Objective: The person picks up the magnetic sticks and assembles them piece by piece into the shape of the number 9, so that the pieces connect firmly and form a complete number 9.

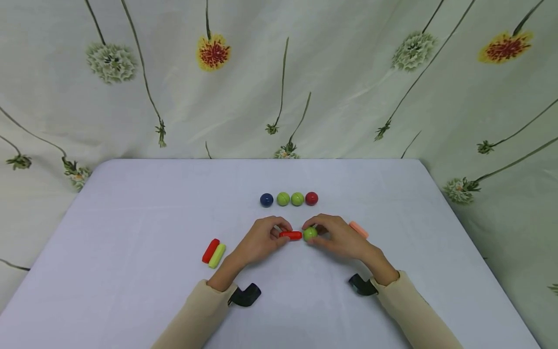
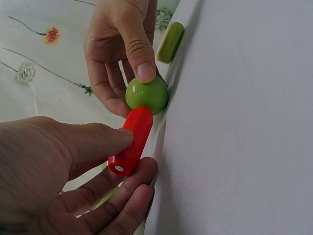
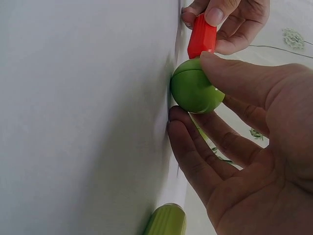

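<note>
Red rod (image 1: 290, 235) and green ball (image 1: 310, 233) meeting end to end at mid-table, rod pinched by left hand (image 1: 261, 240) between thumb and fingers, ball pinched by right hand (image 1: 337, 237) the same way; apparently just joined, with row of four balls (image 1: 289, 198), red and yellow-green rods (image 1: 213, 252) and pink rod (image 1: 359, 229) lying unused. Pink rod half hidden behind right hand; whether rod and ball actually cling, impossible to tell.

Glossy green ball (image 1: 310, 233), end of red stick (image 1: 290, 235) touching it
</note>
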`<action>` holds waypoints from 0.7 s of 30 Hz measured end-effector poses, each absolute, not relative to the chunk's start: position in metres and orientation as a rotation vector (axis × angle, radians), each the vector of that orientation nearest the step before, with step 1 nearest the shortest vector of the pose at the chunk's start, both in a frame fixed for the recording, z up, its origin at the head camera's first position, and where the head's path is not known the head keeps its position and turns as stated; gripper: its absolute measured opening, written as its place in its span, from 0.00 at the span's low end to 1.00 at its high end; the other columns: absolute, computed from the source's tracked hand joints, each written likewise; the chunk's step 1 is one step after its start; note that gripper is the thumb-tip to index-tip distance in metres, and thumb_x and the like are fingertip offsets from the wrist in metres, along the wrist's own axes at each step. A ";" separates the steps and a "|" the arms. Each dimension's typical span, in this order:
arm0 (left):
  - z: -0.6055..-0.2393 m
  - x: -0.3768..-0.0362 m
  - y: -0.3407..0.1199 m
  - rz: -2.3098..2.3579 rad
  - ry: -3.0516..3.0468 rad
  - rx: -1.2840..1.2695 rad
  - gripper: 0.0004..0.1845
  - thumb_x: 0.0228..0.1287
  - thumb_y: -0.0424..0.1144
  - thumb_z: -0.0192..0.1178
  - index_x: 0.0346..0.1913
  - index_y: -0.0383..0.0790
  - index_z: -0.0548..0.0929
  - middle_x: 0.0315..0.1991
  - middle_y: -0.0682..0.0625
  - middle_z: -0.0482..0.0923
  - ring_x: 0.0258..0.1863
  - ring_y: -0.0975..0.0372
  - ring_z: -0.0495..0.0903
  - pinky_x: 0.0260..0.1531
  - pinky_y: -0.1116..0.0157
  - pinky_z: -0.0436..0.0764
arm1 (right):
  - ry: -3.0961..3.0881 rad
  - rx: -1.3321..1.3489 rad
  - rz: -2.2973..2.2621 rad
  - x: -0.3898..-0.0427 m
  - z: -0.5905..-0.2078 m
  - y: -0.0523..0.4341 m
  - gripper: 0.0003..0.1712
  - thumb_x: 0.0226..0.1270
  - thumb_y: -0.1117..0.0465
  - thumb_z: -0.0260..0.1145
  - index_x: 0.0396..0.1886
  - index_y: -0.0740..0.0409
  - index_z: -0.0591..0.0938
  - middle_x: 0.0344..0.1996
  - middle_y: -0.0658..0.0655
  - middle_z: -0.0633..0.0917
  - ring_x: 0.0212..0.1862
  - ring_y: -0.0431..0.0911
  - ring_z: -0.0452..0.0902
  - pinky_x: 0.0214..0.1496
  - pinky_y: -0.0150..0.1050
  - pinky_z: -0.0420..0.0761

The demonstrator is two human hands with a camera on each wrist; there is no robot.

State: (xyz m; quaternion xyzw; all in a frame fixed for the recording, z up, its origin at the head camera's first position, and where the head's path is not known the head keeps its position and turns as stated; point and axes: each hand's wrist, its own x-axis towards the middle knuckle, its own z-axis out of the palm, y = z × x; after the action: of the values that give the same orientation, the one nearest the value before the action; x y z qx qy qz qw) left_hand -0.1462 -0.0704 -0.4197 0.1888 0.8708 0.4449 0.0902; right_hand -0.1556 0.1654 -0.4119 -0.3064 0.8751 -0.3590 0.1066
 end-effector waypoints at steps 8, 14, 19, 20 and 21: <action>-0.420 -0.146 -0.071 1.332 2.592 0.588 0.08 0.57 0.33 0.64 0.41 0.44 0.82 0.37 0.52 0.81 0.30 0.65 0.76 0.33 0.71 0.76 | 2.587 -0.881 -1.031 -0.157 -0.413 0.165 0.18 0.60 0.60 0.67 0.50 0.49 0.78 0.45 0.45 0.80 0.44 0.41 0.79 0.52 0.40 0.78; -0.421 -0.146 -0.070 1.333 2.588 0.565 0.09 0.57 0.33 0.64 0.41 0.45 0.82 0.37 0.52 0.81 0.30 0.65 0.76 0.33 0.72 0.77 | 2.591 -0.890 -1.037 -0.156 -0.411 0.165 0.18 0.59 0.61 0.68 0.50 0.50 0.78 0.45 0.45 0.81 0.44 0.41 0.79 0.51 0.40 0.79; -0.421 -0.144 -0.069 1.334 2.589 0.560 0.08 0.57 0.33 0.64 0.41 0.45 0.82 0.37 0.52 0.80 0.30 0.65 0.76 0.33 0.72 0.76 | 2.587 -0.877 -1.036 -0.155 -0.412 0.165 0.18 0.60 0.61 0.68 0.50 0.49 0.79 0.45 0.45 0.81 0.44 0.40 0.79 0.51 0.39 0.79; -0.420 -0.144 -0.069 1.335 2.590 0.560 0.08 0.57 0.33 0.64 0.41 0.44 0.82 0.37 0.52 0.80 0.30 0.65 0.75 0.33 0.71 0.76 | 2.588 -0.879 -1.037 -0.155 -0.412 0.165 0.18 0.60 0.61 0.68 0.50 0.50 0.79 0.45 0.45 0.81 0.44 0.40 0.79 0.51 0.39 0.79; -0.420 -0.144 -0.069 1.333 2.592 0.565 0.08 0.57 0.33 0.64 0.41 0.44 0.82 0.37 0.52 0.80 0.30 0.65 0.75 0.33 0.71 0.76 | 2.587 -0.873 -1.040 -0.155 -0.412 0.165 0.18 0.59 0.61 0.68 0.50 0.49 0.79 0.45 0.45 0.81 0.44 0.40 0.79 0.51 0.39 0.79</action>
State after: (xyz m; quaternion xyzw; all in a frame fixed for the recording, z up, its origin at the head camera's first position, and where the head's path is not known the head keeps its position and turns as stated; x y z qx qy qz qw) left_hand -0.1444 -0.0694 -0.4201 0.1896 0.8697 0.4474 0.0862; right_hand -0.1545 0.1647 -0.4117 -0.2969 0.8801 -0.3539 0.1097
